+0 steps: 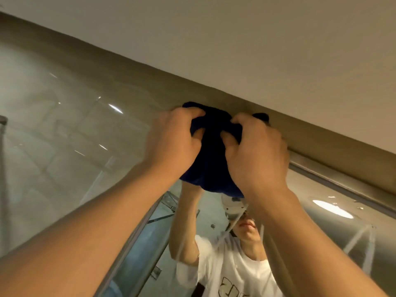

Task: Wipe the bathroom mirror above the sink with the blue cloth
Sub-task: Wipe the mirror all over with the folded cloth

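- Both my arms are raised; the view tilts upward toward the top of the mirror (53, 129) and the ceiling (257, 39) above it.
- Cloth (211, 159): dark blue, bunched, pressed flat against the glass just under the mirror's upper edge. Its top touches the tan strip (321, 133) that runs along the top of the mirror.
- Left hand (171, 140): grip closed on the left part of the cloth. Fingers curl over the top fold, thumb tucks into the fabric at the inner side.
- Right hand (257, 155): grip closed on the right part of the cloth. Fingers curl into the upper edge, thumb digs into the middle of the bundle. A small corner of cloth pokes out above the knuckles.
- The two hands sit just beside each other, with a band of cloth showing between them; the lower part of the cloth hangs rounded below both wrists.
- Reflection in the glass: my raised arms, a white T-shirt (231, 273) with a print, tiled walls, a glass shower panel (150, 232) at lower centre.
- A round ceiling light (332, 209) is reflected at right; a few bright streaks of glare at left.
- Frame is slightly blurred around the hands.
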A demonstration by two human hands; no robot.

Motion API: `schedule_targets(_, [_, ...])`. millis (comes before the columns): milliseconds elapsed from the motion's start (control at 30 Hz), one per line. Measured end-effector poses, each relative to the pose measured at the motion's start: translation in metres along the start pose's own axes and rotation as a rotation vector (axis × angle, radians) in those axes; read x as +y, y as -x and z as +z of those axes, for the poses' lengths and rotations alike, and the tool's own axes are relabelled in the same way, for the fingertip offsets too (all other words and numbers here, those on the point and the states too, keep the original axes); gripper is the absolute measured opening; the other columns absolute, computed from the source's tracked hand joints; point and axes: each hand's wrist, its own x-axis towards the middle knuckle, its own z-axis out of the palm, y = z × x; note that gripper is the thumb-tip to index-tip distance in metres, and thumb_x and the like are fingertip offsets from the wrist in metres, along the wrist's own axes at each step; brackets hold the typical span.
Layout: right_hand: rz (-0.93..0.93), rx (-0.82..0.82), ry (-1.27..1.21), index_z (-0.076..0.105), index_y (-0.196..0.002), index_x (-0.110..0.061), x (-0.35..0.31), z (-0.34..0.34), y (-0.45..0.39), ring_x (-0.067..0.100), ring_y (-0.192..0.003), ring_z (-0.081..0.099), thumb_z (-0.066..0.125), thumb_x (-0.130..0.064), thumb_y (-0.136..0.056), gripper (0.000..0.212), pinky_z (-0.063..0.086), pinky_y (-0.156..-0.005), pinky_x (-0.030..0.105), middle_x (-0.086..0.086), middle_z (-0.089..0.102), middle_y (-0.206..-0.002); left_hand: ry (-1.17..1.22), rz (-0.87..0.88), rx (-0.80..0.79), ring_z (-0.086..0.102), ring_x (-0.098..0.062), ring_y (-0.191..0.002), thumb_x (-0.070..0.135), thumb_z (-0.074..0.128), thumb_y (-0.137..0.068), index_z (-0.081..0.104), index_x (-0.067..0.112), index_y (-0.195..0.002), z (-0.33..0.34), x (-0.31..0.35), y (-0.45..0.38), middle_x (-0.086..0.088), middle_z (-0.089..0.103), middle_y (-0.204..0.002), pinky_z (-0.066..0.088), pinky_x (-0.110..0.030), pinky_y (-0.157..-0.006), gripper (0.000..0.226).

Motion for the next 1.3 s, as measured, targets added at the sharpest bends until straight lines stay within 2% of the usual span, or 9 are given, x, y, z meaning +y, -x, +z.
schedule_targets(200, [0.007, 0.045, 0.022, 0.062, -0.111, -0.029, -0.004, 0.005, -0.012, 0.026, -0.081, 0.062, 0.045, -0.040, -0.099, 0.023, 0.048, -0.066, 0.034, 0.001, 0.066, -0.094, 0.238, -0.011, -0.036, 0.067, -0.018, -0.097, 0.023, 0.061, -0.089, 0.069, 0.031, -0.118, -0.002, -0.013, -0.012, 0.005, 0.072, -0.108, 0.056, -0.038, -0.084, 0.031])
schedule_targets(333, [0.030, 0.006, 0.013, 0.065, -0.109, -0.031, -0.006, 0.002, -0.026, 0.025, -0.084, 0.062, 0.048, -0.038, -0.096, 0.023, 0.046, -0.068, 0.033, -0.002, 0.068, -0.093, 0.169, -0.044, -0.283, 0.054, -0.005, -0.095, 0.025, 0.062, -0.092, 0.065, 0.040, -0.121, -0.019, -0.014, -0.044, 0.018, 0.060, -0.106, 0.044, -0.023, -0.076, 0.033])
schedule_targets(467, [0.056, -0.012, 0.043, 0.064, -0.111, -0.036, 0.013, -0.013, -0.008, 0.023, -0.092, 0.062, 0.049, -0.043, -0.093, 0.025, 0.051, -0.076, 0.039, -0.007, 0.069, -0.097, 0.137, 0.038, -0.432, 0.051, -0.004, -0.103, 0.027, 0.068, -0.086, 0.063, 0.040, -0.124, -0.017, 0.001, -0.046, 0.021, 0.056, -0.112, 0.038, -0.020, -0.083, 0.040])
schedule_targets(567, [0.107, -0.041, 0.051, 0.062, -0.114, -0.038, 0.024, -0.029, 0.005, 0.024, -0.096, 0.062, 0.046, -0.050, -0.090, 0.032, 0.052, -0.078, 0.044, -0.008, 0.069, -0.100, 0.078, 0.077, -0.415, 0.057, -0.019, -0.114, 0.034, 0.070, -0.083, 0.062, 0.040, -0.124, -0.006, 0.013, -0.035, 0.010, 0.062, -0.125, 0.048, -0.037, -0.094, 0.042])
schedule_targets(733, [0.140, 0.019, 0.129, 0.054, -0.120, -0.029, 0.010, -0.011, 0.011, 0.029, -0.088, 0.060, 0.046, -0.040, -0.095, 0.028, 0.043, -0.066, 0.034, 0.003, 0.063, -0.108, 0.014, 0.114, -0.368, 0.058, -0.026, -0.114, 0.036, 0.065, -0.088, 0.055, 0.043, -0.128, -0.006, 0.004, -0.027, 0.004, 0.063, -0.127, 0.051, -0.045, -0.091, 0.042])
schedule_targets(833, [0.123, -0.046, 0.200, 0.044, -0.123, -0.028, -0.004, 0.007, 0.018, 0.026, -0.077, 0.050, 0.041, -0.040, -0.100, 0.027, 0.031, -0.062, 0.031, 0.005, 0.056, -0.112, 0.037, 0.111, -0.243, 0.063, -0.028, -0.101, 0.030, 0.065, -0.089, 0.056, 0.037, -0.126, -0.007, -0.012, -0.009, 0.000, 0.067, -0.116, 0.054, -0.046, -0.082, 0.039])
schedule_targets(967, [0.099, -0.068, 0.165, 0.047, -0.122, -0.030, 0.006, -0.007, 0.018, 0.022, -0.073, 0.047, 0.043, -0.039, -0.099, 0.025, 0.033, -0.062, 0.030, 0.002, 0.061, -0.106, 0.075, 0.095, -0.098, 0.066, -0.032, -0.094, 0.028, 0.069, -0.086, 0.065, 0.030, -0.117, 0.000, -0.006, 0.005, -0.004, 0.071, -0.108, 0.055, -0.047, -0.078, 0.032])
schedule_targets(1067, [0.101, -0.017, 0.206, 0.044, -0.120, -0.031, 0.033, -0.030, 0.036, 0.024, -0.073, 0.056, 0.044, -0.038, -0.098, 0.023, 0.034, -0.057, 0.030, 0.002, 0.062, -0.102, 0.115, 0.135, -0.120, 0.066, -0.032, -0.093, 0.031, 0.069, -0.085, 0.064, 0.032, -0.114, 0.016, 0.025, 0.019, -0.002, 0.072, -0.103, 0.055, -0.047, -0.075, 0.029])
schedule_targets(1300, [0.145, 0.002, 0.216, 0.046, -0.119, -0.030, 0.053, -0.050, 0.050, 0.024, -0.072, 0.054, 0.045, -0.035, -0.098, 0.021, 0.026, -0.048, 0.025, 0.004, 0.061, -0.102, 0.082, 0.141, -0.186, 0.063, -0.028, -0.093, 0.033, 0.067, -0.085, 0.063, 0.042, -0.111, 0.034, 0.054, 0.028, 0.004, 0.070, -0.098, 0.054, -0.042, -0.070, 0.028])
